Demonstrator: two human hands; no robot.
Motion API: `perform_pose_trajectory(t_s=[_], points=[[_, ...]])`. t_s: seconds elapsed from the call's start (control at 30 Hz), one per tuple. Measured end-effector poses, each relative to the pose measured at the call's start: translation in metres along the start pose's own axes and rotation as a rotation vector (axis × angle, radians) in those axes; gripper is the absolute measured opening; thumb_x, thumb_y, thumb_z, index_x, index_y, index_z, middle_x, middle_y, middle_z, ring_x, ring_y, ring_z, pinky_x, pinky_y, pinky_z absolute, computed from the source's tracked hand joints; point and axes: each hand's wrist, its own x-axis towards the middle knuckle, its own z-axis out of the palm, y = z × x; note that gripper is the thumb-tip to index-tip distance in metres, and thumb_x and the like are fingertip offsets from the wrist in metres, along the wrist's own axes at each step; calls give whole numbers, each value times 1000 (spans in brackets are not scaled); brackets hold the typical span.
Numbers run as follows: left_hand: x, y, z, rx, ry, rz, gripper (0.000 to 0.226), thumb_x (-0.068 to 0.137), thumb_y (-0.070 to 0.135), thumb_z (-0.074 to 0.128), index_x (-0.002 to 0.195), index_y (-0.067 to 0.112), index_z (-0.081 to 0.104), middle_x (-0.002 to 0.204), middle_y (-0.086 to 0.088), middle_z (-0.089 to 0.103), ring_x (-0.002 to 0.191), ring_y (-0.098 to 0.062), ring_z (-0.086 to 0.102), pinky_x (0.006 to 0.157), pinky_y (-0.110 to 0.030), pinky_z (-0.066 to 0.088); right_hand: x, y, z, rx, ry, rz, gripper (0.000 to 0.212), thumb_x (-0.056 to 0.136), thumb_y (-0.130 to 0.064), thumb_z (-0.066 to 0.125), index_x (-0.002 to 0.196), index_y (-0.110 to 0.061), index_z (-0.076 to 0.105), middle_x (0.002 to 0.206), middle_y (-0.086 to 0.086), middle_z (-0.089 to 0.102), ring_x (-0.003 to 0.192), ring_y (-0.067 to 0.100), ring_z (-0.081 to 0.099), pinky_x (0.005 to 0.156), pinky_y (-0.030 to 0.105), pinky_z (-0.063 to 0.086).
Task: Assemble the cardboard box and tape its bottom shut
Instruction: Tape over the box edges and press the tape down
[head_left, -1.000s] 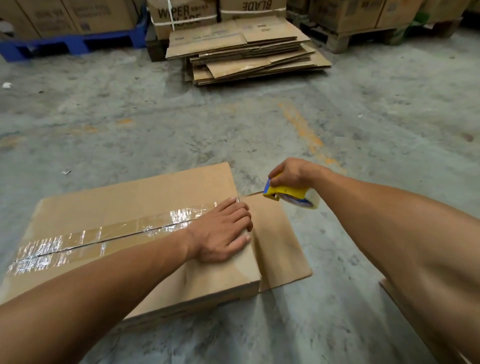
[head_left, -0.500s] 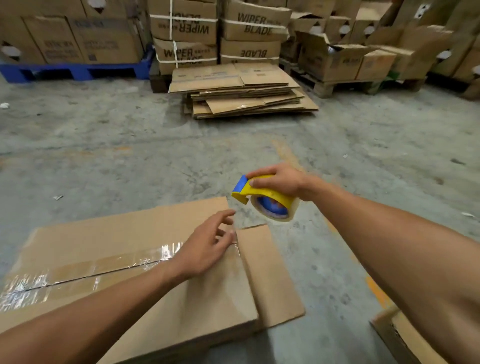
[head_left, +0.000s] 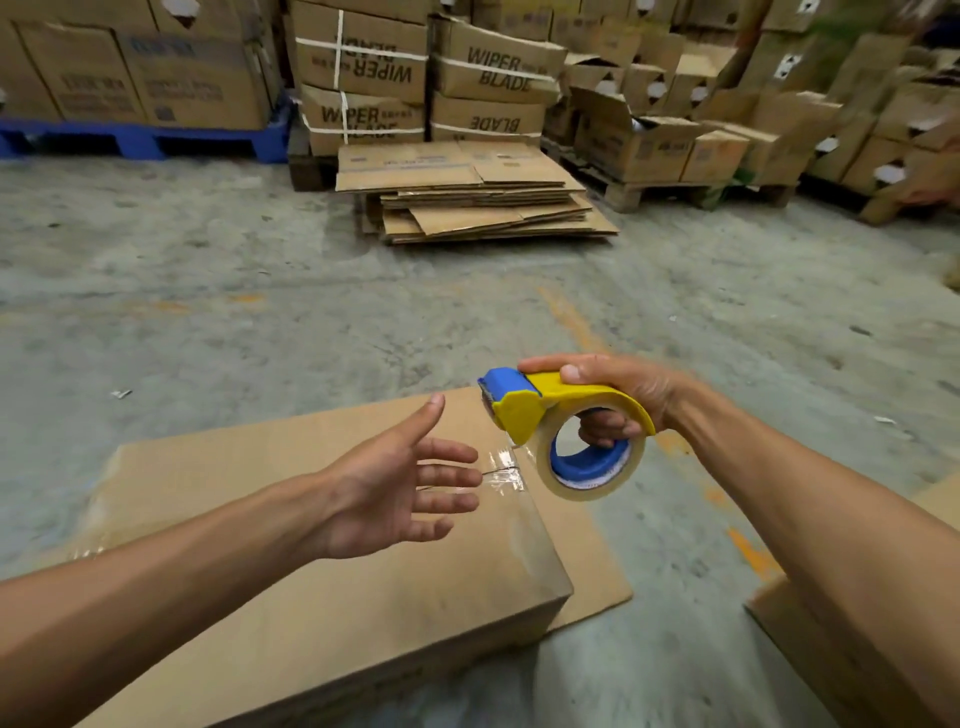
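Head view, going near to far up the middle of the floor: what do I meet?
Box → left hand → bare concrete floor → stack of flat cartons → strapped Wiper Blade cartons.

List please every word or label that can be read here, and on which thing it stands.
"WIPER BLADE": strapped carton.
"WIPER", upside down: strapped carton.
"WIPER": lower carton.
"BLADE", upside down: lower carton.
Print on the cartons on the blue pallet and on the flattened cardboard stack: blurred.
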Motion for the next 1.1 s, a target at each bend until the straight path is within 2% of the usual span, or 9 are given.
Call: perform_pose_trajectory(t_s=[0.1, 0.2, 0.37, 0.53, 0.63, 0.73, 0.9, 1.1], points=[[-3, -3, 7, -18, -69, 1, 68, 77, 72, 56, 106, 10, 63, 92, -9, 66, 79, -25, 64, 64, -33, 46, 2, -5, 8, -27, 2, 2, 61, 61, -49, 87, 118, -34, 71, 65, 4, 68, 30, 7, 42, 42, 22, 40], [-2, -2, 13, -19, -112, 19, 64, 75, 71, 60, 98, 12, 61, 88, -7, 65, 76, -22, 63, 64, -33, 46, 3, -5, 12, -27, -2, 9, 71, 60, -49, 88, 124, -29, 63, 60, 4, 66, 29, 7, 42, 42, 20, 37], [5, -2, 15, -34, -143, 56, 59, 75, 68, 63, 96, 13, 61, 86, -5, 64, 70, -18, 62, 63, -30, 45, 0, -5, 8, -34, 19, 7, 62, 61, -49, 88, 119, -34, 71, 59, 5, 65, 29, 8, 43, 43, 21, 40], [12, -2, 16, -49, -174, 95, 50, 79, 62, 64, 95, 15, 63, 87, -2, 64, 72, -17, 61, 63, -29, 45, -5, -3, 7, -30, 32, 13, 73, 60, -49, 87, 126, -30, 61, 55, 3, 64, 30, 7, 44, 43, 20, 43], [14, -1, 15, -37, -183, 115, 36, 83, 50, 66, 98, 17, 64, 87, -1, 63, 73, -15, 60, 65, -28, 45, -6, -2, 2, -6, 41, 1, 75, 60, -48, 88, 127, -28, 60, 58, 4, 65, 31, 7, 45, 43, 21, 46], [16, 0, 12, 38, -192, 120, 14, 90, 28, 64, 100, 19, 68, 91, -1, 64, 76, -15, 61, 68, -28, 44, -7, -3, -3, -5, 28, -9, 65, 63, -47, 87, 122, -31, 68, 60, 5, 67, 31, 7, 45, 44, 22, 47], [21, 5, 12, 171, -115, 105, 19, 94, 26, 57, 89, 18, 73, 85, 1, 65, 76, -15, 61, 66, -27, 43, -9, -4, -6, -78, 30, 32, 65, 64, -49, 85, 124, -32, 67, 68, 5, 70, 32, 7, 44, 43, 23, 43], [32, 5, 22, 281, 3, 113, 23, 95, 33, 57, 83, 15, 65, 84, 0, 63, 75, -16, 61, 67, -28, 45, -12, -6, -6, -130, 0, 51, 70, 71, -48, 79, 132, -26, 54, 70, 1, 72, 34, 6, 46, 42, 20, 44]])
